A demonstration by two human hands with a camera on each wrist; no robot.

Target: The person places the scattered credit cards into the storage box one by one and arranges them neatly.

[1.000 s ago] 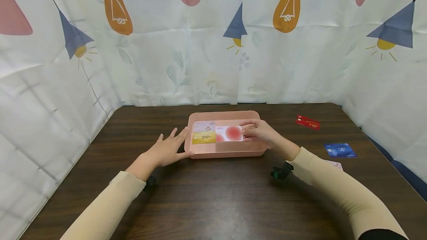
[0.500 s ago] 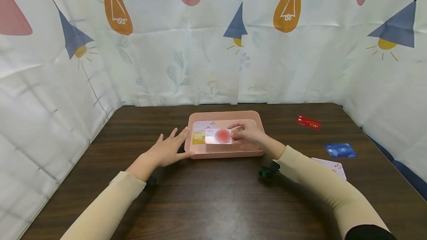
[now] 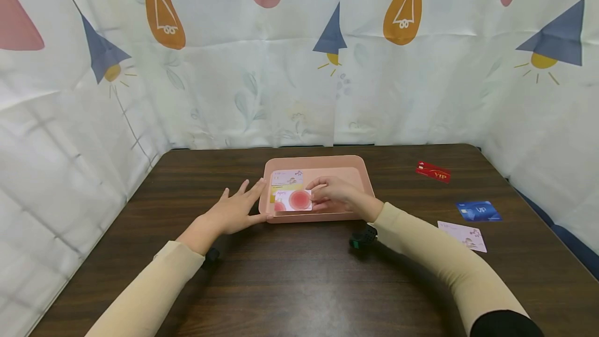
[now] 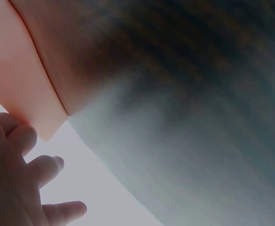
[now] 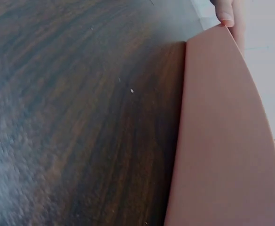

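Observation:
A white card with red circles [image 3: 292,201] is pinched at its right edge by my right hand [image 3: 336,194], over the front left of a pink tray [image 3: 348,173]. Under it in the tray, a yellow card [image 3: 285,188] is mostly covered, and a pale purple card [image 3: 286,176] lies behind that. My left hand [image 3: 233,212] rests on the tray's left rim with fingers spread. In the left wrist view, that hand [image 4: 12,174] touches the tray's end. The right wrist view shows mostly the tray's front wall [image 5: 222,136]; the pinched card is hidden there.
On the right of the brown table [image 3: 309,285] lie a red VIP card [image 3: 433,172], a blue VIP card [image 3: 479,211] and a pale card with a floral print [image 3: 462,235]. A patterned curtain [image 3: 290,92] hangs behind and at both sides.
My right hand has carried the white card left and toward the tray's front, over the yellow card. The pale card at right came out from behind the sleeve. My left hand stayed put.

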